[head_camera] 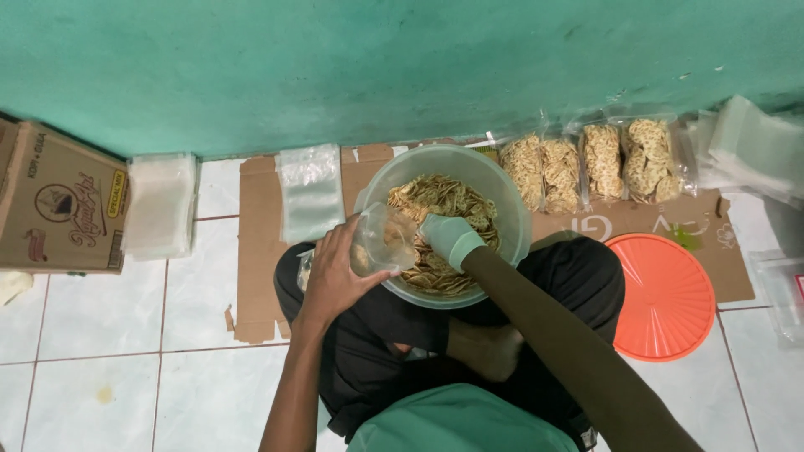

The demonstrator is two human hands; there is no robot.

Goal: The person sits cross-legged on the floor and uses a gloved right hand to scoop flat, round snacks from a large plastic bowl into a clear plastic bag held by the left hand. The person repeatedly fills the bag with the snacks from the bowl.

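Soft, even light falls from above, fairly dim, with a greenish cast. Below the clear bowl (452,167) the lap sinks into deep shadow. Left of the bowl, plastic bags (311,192) show mild glare. Frame edges bend slightly; focus stays sharp.

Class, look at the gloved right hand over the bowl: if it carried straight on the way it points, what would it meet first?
The right hand points toward the open clear bag held by the left hand, so probably the bag's mouth first; depth is unclear.
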